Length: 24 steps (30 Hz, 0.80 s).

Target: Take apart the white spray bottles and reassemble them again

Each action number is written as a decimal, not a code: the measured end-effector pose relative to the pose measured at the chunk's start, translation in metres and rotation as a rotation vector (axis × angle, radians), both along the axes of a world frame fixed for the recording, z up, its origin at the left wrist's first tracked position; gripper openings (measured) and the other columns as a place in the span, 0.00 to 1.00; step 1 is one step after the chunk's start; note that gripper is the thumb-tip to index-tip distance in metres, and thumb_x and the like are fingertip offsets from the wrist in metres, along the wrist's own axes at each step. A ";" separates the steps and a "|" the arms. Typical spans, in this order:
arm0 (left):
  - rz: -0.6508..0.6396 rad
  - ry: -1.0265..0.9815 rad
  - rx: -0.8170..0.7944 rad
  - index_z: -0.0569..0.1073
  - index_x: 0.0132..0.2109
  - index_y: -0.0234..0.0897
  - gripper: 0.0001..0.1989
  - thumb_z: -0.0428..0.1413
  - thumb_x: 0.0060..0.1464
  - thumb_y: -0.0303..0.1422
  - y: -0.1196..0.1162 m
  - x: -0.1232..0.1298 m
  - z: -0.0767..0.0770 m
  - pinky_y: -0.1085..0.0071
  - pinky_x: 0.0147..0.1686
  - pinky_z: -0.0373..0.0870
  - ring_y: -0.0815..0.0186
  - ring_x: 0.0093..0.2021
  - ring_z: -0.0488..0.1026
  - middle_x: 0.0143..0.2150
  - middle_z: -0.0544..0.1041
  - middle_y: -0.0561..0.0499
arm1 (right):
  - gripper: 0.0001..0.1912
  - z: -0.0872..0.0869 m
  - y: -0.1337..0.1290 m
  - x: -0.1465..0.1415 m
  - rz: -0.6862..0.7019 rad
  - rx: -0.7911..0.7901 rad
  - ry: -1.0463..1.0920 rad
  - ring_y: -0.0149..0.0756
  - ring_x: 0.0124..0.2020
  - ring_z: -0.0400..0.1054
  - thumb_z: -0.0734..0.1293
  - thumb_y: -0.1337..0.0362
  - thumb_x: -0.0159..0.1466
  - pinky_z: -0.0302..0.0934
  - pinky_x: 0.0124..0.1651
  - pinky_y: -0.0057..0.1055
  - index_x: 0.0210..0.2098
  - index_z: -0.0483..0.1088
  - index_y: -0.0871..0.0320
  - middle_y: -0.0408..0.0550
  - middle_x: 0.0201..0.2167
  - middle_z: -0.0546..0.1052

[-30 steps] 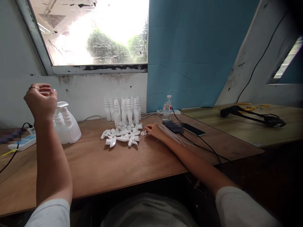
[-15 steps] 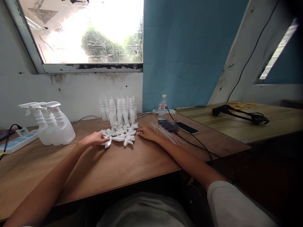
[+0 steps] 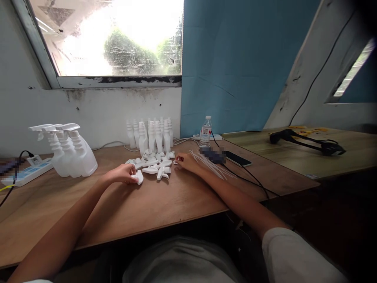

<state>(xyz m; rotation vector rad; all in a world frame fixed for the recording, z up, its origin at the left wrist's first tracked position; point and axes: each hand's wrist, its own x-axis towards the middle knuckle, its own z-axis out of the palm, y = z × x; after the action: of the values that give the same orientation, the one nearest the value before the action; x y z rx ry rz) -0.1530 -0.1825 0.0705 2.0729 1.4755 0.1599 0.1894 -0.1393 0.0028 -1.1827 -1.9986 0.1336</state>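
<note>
My left hand (image 3: 124, 173) is closed around a white spray trigger head (image 3: 139, 177), held at the near left of a loose pile of similar trigger heads (image 3: 150, 162). To the right of that pile, my right hand (image 3: 186, 162) rests low over the wood, its fingers curled and the fingertips at a small white piece (image 3: 175, 162). That piece is too small to name and partly covered by the fingers. Behind the pile stand several white ribbed-neck bottles (image 3: 151, 137). Several translucent bottles with trigger heads fitted (image 3: 78, 157) stand upright at the left.
Thin white tubes (image 3: 216, 167) lie beyond my right forearm, near a phone (image 3: 238, 158) and black cables. A clear water bottle (image 3: 205, 131) stands at the back. A power strip (image 3: 32, 171) lies far left. On the adjoining table sits a black strap-like device (image 3: 306, 143).
The view has shifted slightly. My left hand has drawn the trigger head a little nearer and turned it more upright. My right hand's fingers have lifted and curled a little beside the small white piece.
</note>
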 end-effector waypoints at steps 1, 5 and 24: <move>-0.034 -0.026 0.021 0.68 0.37 0.36 0.20 0.62 0.38 0.43 -0.002 0.001 0.002 0.72 0.27 0.69 0.62 0.31 0.74 0.32 0.75 0.50 | 0.04 0.000 0.000 0.000 0.002 0.006 0.007 0.27 0.23 0.60 0.66 0.68 0.57 0.52 0.28 0.24 0.28 0.72 0.62 0.41 0.21 0.70; -0.241 -0.183 0.182 0.70 0.41 0.38 0.18 0.61 0.44 0.41 -0.007 0.005 0.008 0.71 0.37 0.68 0.63 0.38 0.72 0.37 0.74 0.51 | 0.05 0.005 -0.004 -0.004 0.007 0.051 0.050 0.28 0.24 0.62 0.65 0.67 0.59 0.55 0.30 0.25 0.28 0.71 0.62 0.43 0.23 0.72; -0.410 -0.507 0.456 0.72 0.42 0.37 0.20 0.67 0.42 0.38 -0.023 0.056 -0.041 0.63 0.51 0.64 0.58 0.48 0.68 0.43 0.72 0.47 | 0.09 0.011 -0.076 -0.064 0.418 0.511 -0.331 0.30 0.19 0.59 0.59 0.67 0.64 0.53 0.28 0.28 0.35 0.72 0.57 0.43 0.17 0.69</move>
<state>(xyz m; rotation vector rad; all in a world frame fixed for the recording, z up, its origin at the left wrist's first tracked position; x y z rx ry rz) -0.0974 -0.2055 0.0291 2.3949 0.7369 0.8515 0.1259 -0.2151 0.0136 -0.4766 -2.3543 -0.3692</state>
